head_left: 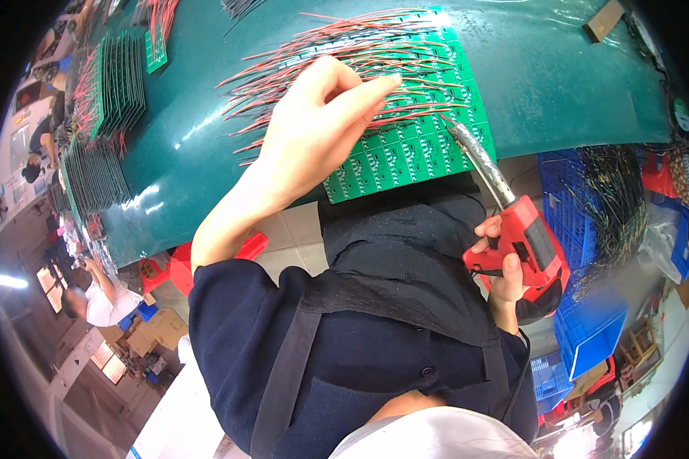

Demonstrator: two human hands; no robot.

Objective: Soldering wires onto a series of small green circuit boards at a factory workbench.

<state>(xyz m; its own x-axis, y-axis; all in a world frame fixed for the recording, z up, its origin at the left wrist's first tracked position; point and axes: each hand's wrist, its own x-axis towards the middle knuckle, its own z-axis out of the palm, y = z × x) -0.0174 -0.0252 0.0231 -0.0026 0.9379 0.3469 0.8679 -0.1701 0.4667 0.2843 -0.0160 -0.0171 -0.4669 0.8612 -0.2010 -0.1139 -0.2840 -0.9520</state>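
Left grip [314, 126]: pinched, seemingly on wire [422, 81] | green board [390, 162]: beneath | right grip [507, 281]: round soldering gun [532, 239]

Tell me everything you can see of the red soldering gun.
The soldering gun has a red body, plastic by its look, with dark grey and black panels. Its long, silvery, metal-looking barrel has dark patches and narrows to a thin tip. The right hand grips the body; the barrel slants forward and left, its tip over the green circuit boards, close to red wires. Whether the tip touches anything is unclear.
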